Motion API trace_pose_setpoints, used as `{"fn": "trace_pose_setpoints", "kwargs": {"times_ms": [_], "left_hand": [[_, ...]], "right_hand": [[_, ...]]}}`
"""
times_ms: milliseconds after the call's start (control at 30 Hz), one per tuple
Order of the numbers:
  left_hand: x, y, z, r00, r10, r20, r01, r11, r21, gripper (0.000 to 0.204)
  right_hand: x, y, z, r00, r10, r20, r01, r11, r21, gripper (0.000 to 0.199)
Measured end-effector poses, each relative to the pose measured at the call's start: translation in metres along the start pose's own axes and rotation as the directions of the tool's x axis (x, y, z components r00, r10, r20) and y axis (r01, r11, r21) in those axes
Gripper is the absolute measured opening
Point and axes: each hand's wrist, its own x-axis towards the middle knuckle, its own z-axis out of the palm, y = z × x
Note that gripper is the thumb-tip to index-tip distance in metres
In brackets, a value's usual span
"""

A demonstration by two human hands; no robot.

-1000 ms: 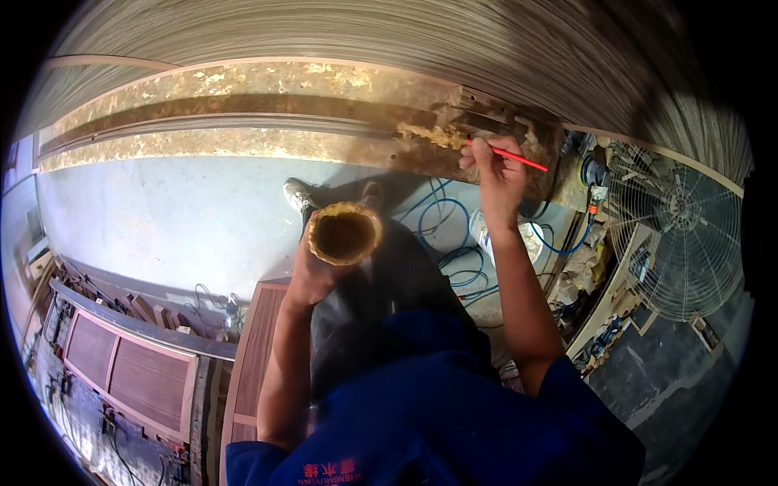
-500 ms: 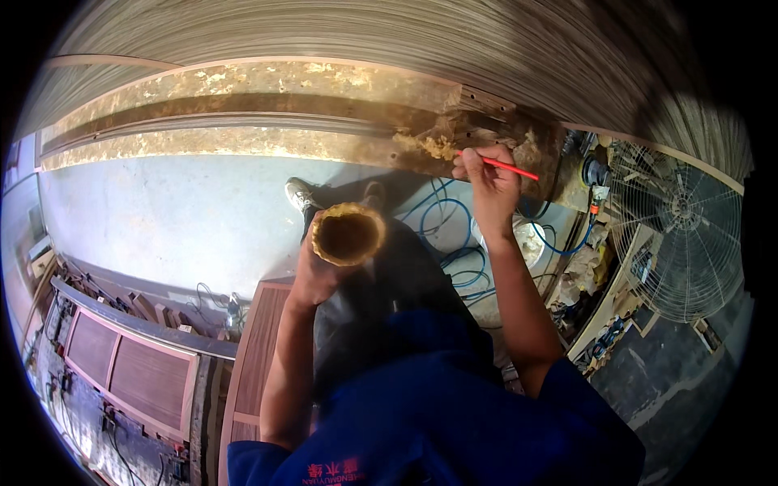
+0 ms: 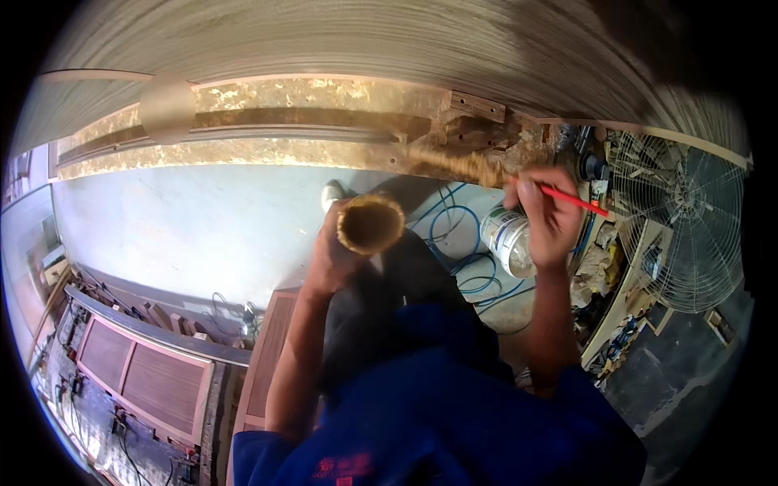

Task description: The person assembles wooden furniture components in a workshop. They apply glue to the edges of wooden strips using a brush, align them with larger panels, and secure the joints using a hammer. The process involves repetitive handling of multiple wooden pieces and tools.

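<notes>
Near the middle of the head view, a small round cup [image 3: 370, 223] with a paste-smeared rim is held up by the left hand [image 3: 332, 259], whose fingers are curled closed around its side from below and behind. Its mouth is turned toward the camera, and a brownish filling is seen inside. To the right, a thin red-handled brush [image 3: 571, 198] is pinched between thumb and fingertips of the right hand [image 3: 545, 219], the fingers being pressed together on the shaft. The handle end sticks out to the right of the hand, while the working end is hidden behind the fingers, just beside a yellowish patch of filler on the long wooden frame [image 3: 267, 134]. That frame is seen running across the upper part of the view, its edge mottled with the same yellowish filler, and a small wooden block [image 3: 476, 105] is set on it near the right hand. Below the right hand a white bucket [image 3: 509, 239] is seen standing on the floor, with blue hoses [image 3: 462, 263] coiled next to it. A large caged fan [image 3: 685, 219] is seen at the right edge. Panelled wooden doors [image 3: 138, 381] are laid flat at the lower left. Both forearms are bare, and a blue shirt [image 3: 438, 421] is worn.
</notes>
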Motion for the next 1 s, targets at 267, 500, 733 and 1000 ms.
{"fn": "trace_pose_setpoints", "kwargs": {"times_ms": [267,500,733,1000], "left_hand": [[0.054,0.090,0.054,0.971,0.150,0.184,-0.171,0.980,0.104,0.066],[0.076,0.152,0.080,0.930,0.187,0.316,-0.188,0.982,-0.028,0.068],[0.099,0.186,0.143,0.901,0.150,0.406,-0.207,0.973,0.101,0.060],[0.126,0.218,0.266,0.911,0.089,0.403,-0.112,0.993,0.034,0.057]], "right_hand": [[-0.004,-0.102,0.014,0.873,-0.136,0.468,0.388,0.775,-0.500,0.006],[-0.017,-0.160,-0.063,0.973,0.104,-0.204,-0.128,0.986,-0.110,0.010],[-0.033,-0.168,-0.148,0.968,0.045,-0.245,-0.045,0.999,0.003,0.014],[-0.025,-0.166,-0.287,0.954,0.047,-0.295,0.000,0.987,0.158,0.016]]}}
